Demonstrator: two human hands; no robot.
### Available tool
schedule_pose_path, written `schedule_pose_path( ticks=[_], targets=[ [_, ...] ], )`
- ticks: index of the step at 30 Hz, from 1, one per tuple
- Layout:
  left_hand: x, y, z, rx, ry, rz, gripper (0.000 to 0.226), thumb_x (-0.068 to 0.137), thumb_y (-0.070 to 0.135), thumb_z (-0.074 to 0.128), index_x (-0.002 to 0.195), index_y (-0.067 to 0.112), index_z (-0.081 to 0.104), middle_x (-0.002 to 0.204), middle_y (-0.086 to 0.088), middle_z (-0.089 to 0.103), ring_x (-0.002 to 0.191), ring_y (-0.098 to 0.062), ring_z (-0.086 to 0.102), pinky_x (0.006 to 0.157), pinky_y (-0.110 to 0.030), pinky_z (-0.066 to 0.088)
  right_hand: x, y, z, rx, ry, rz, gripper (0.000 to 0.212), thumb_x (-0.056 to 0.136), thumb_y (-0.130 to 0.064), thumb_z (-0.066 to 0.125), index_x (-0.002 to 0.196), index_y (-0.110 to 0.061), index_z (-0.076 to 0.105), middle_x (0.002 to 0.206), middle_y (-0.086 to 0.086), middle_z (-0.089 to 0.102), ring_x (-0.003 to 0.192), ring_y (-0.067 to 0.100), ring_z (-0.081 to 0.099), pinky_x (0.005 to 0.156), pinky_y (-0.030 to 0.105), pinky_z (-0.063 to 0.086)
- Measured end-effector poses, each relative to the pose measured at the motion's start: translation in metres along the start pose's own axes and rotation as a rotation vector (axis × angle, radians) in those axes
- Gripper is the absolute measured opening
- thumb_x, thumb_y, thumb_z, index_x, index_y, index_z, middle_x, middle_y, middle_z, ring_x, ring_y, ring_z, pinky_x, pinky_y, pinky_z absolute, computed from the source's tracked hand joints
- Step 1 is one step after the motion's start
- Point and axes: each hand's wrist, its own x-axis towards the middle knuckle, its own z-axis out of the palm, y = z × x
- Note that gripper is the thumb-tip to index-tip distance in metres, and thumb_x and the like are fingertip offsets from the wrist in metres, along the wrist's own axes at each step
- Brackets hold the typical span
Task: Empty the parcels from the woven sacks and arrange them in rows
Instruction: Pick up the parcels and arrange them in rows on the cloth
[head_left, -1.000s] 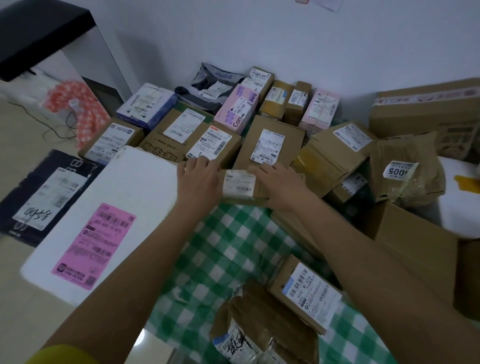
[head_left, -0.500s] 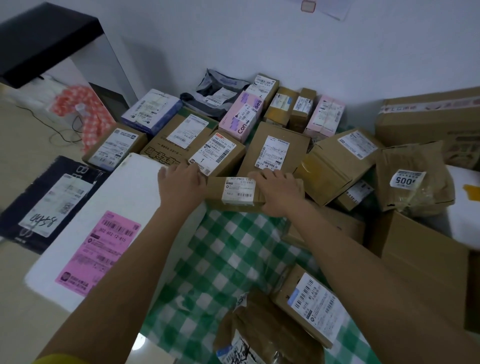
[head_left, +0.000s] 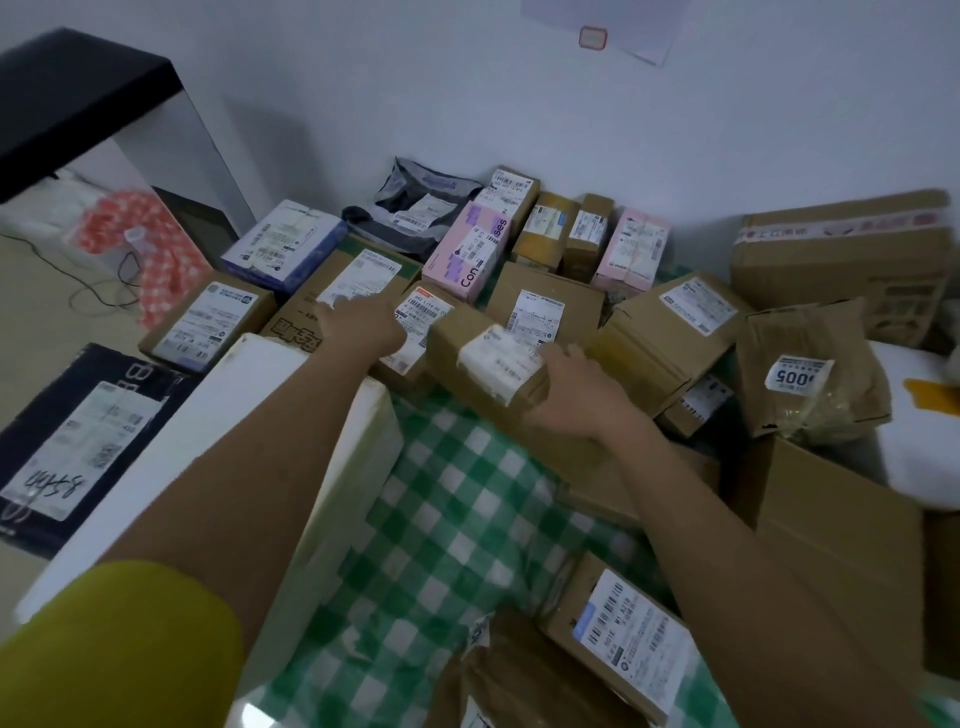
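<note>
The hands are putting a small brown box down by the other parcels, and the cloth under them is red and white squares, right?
Not quite. The head view shows the checked cloth is green and white. The rest holds: the right hand holds a small brown box by the other parcels, the left hand beside it.

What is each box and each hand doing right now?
small brown box: tilted, gripped at one end by the right hand.
right hand: gripping the small brown box.
left hand: fingers spread, resting on the labelled boxes.
pink box: lying flat in the row, untouched.
crumpled brown bag: sealed, lying by itself.
white foam box: lying flat, closed.
</note>
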Motion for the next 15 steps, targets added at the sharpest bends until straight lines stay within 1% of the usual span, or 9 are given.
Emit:
schedule_pose_path(
  ticks=[2, 4, 6, 7, 8, 9, 11, 13, 15],
  targets=[
    [0.011, -0.001, 0.006, -0.151, -0.098, 0.003, 0.045, 0.093, 0.03, 0.055, 0.132, 0.011, 0.044, 0.131, -0.014, 0.051, 0.123, -0.032, 0.046, 0.105, -0.046, 0.034, 0.001, 0.001, -0.002, 0.12, 0.111, 0.065, 0.088, 0.076, -0.045, 0.072, 0.144, -0.019, 0.024, 0.13, 0.005, 0.038, 0.112, 0.024, 0.046, 0.082, 0.037, 0.048],
    [0.016, 0.001, 0.015, -0.277, -0.21, -0.009, 0.079, 0.081, 0.036, 0.072, 0.143, 0.012, 0.03, 0.142, -0.014, 0.042, 0.129, -0.032, 0.04, 0.105, -0.045, 0.034, 0.006, 0.001, 0.0, 0.181, 0.223, 0.108, 0.084, 0.076, -0.045, 0.071, 0.141, -0.018, 0.025, 0.128, 0.003, 0.038, 0.108, 0.022, 0.048, 0.078, 0.035, 0.049],
    [0.02, 0.004, 0.021, -0.254, -0.297, -0.052, 0.114, 0.064, 0.045, 0.083, 0.149, 0.015, 0.014, 0.147, -0.015, 0.034, 0.132, -0.034, 0.036, 0.105, -0.048, 0.034, 0.012, 0.0, 0.003, 0.207, 0.28, 0.122, 0.08, 0.078, -0.045, 0.071, 0.139, -0.018, 0.027, 0.127, 0.003, 0.039, 0.107, 0.021, 0.049, 0.077, 0.035, 0.05],
    [0.022, 0.006, 0.022, -0.203, -0.331, -0.064, 0.127, 0.057, 0.051, 0.085, 0.151, 0.018, 0.005, 0.149, -0.017, 0.029, 0.134, -0.036, 0.034, 0.106, -0.05, 0.034, 0.017, 0.001, 0.004, 0.226, 0.286, 0.129, 0.079, 0.078, -0.044, 0.07, 0.139, -0.018, 0.027, 0.126, 0.003, 0.04, 0.107, 0.021, 0.05, 0.078, 0.036, 0.051],
    [0.021, 0.009, 0.024, -0.151, -0.356, -0.076, 0.135, 0.054, 0.053, 0.085, 0.152, 0.021, -0.003, 0.152, -0.019, 0.022, 0.136, -0.039, 0.03, 0.107, -0.053, 0.033, 0.018, 0.0, 0.005, 0.243, 0.286, 0.138, 0.079, 0.078, -0.044, 0.071, 0.138, -0.018, 0.028, 0.125, 0.003, 0.041, 0.107, 0.022, 0.05, 0.078, 0.037, 0.052],
    [0.024, 0.01, 0.026, -0.113, -0.371, -0.073, 0.138, 0.055, 0.053, 0.085, 0.152, 0.024, -0.009, 0.154, -0.021, 0.015, 0.138, -0.041, 0.026, 0.107, -0.055, 0.032, 0.022, 0.0, 0.006, 0.254, 0.289, 0.15, 0.079, 0.078, -0.045, 0.071, 0.139, -0.018, 0.028, 0.125, 0.003, 0.041, 0.107, 0.021, 0.051, 0.079, 0.038, 0.052],
    [0.026, 0.013, 0.029, -0.065, -0.368, -0.056, 0.132, 0.064, 0.048, 0.082, 0.151, 0.025, -0.016, 0.154, -0.026, 0.006, 0.139, -0.045, 0.019, 0.109, -0.058, 0.029, 0.028, 0.001, 0.008, 0.266, 0.3, 0.172, 0.081, 0.078, -0.045, 0.071, 0.14, -0.017, 0.026, 0.127, 0.003, 0.041, 0.108, 0.021, 0.051, 0.078, 0.038, 0.052],
    [0.025, 0.014, 0.034, -0.043, -0.323, -0.029, 0.123, 0.073, 0.043, 0.078, 0.151, 0.023, -0.016, 0.152, -0.03, 0.007, 0.138, -0.047, 0.019, 0.108, -0.057, 0.031, 0.03, 0.002, 0.009, 0.279, 0.312, 0.173, 0.083, 0.078, -0.045, 0.071, 0.142, -0.018, 0.025, 0.13, 0.003, 0.041, 0.109, 0.021, 0.05, 0.079, 0.037, 0.052],
    [0.022, 0.017, 0.035, -0.027, -0.304, -0.028, 0.121, 0.074, 0.042, 0.076, 0.151, 0.022, -0.015, 0.151, -0.03, 0.009, 0.137, -0.046, 0.021, 0.108, -0.056, 0.031, 0.03, 0.005, 0.01, 0.282, 0.307, 0.139, 0.084, 0.078, -0.046, 0.071, 0.142, -0.019, 0.025, 0.133, 0.002, 0.04, 0.111, 0.02, 0.049, 0.08, 0.036, 0.052]
  ],
)
